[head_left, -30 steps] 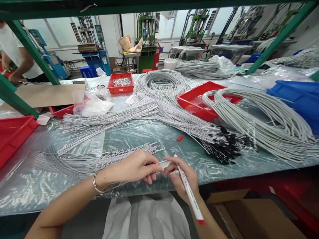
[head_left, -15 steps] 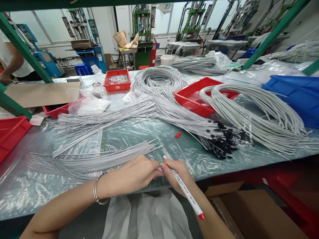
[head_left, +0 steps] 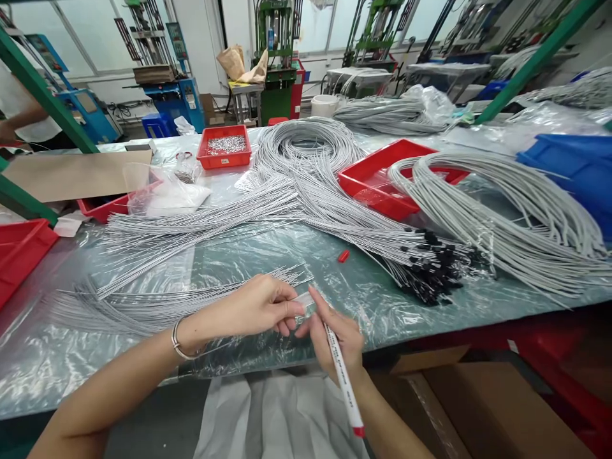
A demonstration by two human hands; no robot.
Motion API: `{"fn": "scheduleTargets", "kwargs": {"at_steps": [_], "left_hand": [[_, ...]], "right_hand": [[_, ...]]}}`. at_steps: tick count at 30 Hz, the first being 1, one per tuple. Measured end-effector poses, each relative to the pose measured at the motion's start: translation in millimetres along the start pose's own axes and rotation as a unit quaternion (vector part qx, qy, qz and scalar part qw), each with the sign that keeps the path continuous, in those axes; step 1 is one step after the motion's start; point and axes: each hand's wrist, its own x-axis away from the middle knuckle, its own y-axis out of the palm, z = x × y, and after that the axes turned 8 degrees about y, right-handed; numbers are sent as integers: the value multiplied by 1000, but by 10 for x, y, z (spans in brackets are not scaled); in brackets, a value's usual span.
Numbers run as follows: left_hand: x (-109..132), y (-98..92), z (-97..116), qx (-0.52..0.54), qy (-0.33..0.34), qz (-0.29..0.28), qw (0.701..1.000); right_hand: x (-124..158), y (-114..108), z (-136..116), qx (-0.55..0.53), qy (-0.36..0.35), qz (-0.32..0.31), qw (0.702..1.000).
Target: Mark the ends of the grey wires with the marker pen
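My left hand point(head_left: 261, 309) pinches a small clear plastic piece point(head_left: 305, 301) at the near table edge, fingers closed on it. My right hand point(head_left: 337, 336) meets it from the right, fingers curled round a white marker point(head_left: 342, 376) with a red end; the marker's tip points at the clear piece. Just left of my hands lies a flat bundle of thin grey wires point(head_left: 157, 303). The marker's red cap point(head_left: 343, 255) lies on the plastic-covered table point(head_left: 248, 252) beyond my hands.
Grey cable coils point(head_left: 306, 150) and cables with black ends point(head_left: 437, 271) fill the middle and right. Red trays point(head_left: 382, 182), a small red tray of metal parts point(head_left: 224, 146), a blue bin point(head_left: 578, 172) and cardboard boxes point(head_left: 482, 408) below. Another person point(head_left: 19, 108) works far left.
My hands rose slightly from the table edge, and the clear piece shows again between my left fingers. The marker swung to a steeper angle. The view shifted a little.
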Motion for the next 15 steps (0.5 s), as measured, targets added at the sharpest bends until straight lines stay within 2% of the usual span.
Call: {"fn": "scheduleTargets", "kwargs": {"at_steps": [3,5,7,9,12,15], "left_hand": [[-57,13,-26,17,-3,-3,1000],[-120,33,-84,34,-2,-5,999],[-197,70,-181,41,-3,-12,999],[-271,130,-310,39,-17,-32,999],[-349,241,-507,34,-52,-87,994],[-392,314,-628,28,-65,-136,988]], "right_hand": [[34,48,10,48,-20,38,998],[47,7,52,58,-10,18,998],[46,-92,119,42,29,-9,999],[34,-223,197,-8,93,13,996],[19,-398,291,-150,169,94,970],[53,-469,338,-239,191,96,947]]}}
